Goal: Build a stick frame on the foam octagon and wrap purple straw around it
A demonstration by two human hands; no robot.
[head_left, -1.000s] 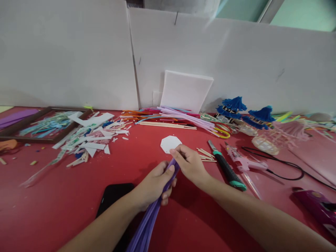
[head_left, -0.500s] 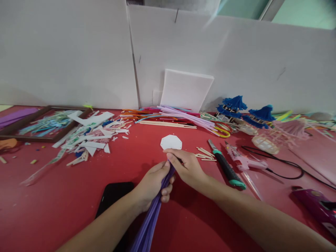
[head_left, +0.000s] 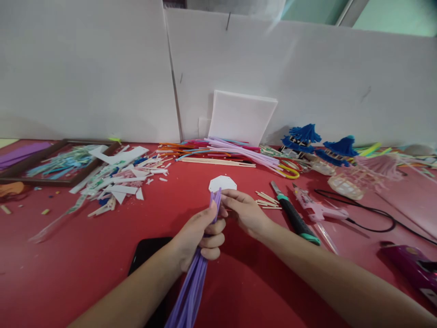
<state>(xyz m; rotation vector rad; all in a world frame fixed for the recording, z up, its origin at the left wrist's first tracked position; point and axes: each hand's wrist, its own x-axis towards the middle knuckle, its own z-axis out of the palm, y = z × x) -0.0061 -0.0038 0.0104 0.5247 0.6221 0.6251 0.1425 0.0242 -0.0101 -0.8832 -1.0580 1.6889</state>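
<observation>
A bundle of purple pipe cleaners (head_left: 189,291) runs up from the bottom edge in the head view, its uneven tips standing just above my fist. My left hand (head_left: 201,234) is wrapped round the bundle near that upper end, thumb on top. Close against the tips, my right hand (head_left: 246,212) has its thumb and forefinger pinched at the bundle's right side; part of that contact is hidden. Just beyond the tips, a white octagonal card (head_left: 223,183) with small holes along its edge lies on the red table (head_left: 136,223).
A black phone (head_left: 146,250) lies under my left forearm. At right are short wooden sticks (head_left: 268,200), a green-and-black cutter (head_left: 295,218), a pink glue gun (head_left: 317,210) and its cable. Scraps (head_left: 119,182) pile up at left; lilac pipe cleaners (head_left: 244,152) lie at the back.
My right hand has shifted from over the bundle's top to its right side, uncovering the tips. The left hand's fingers now show more fully around the bundle.
</observation>
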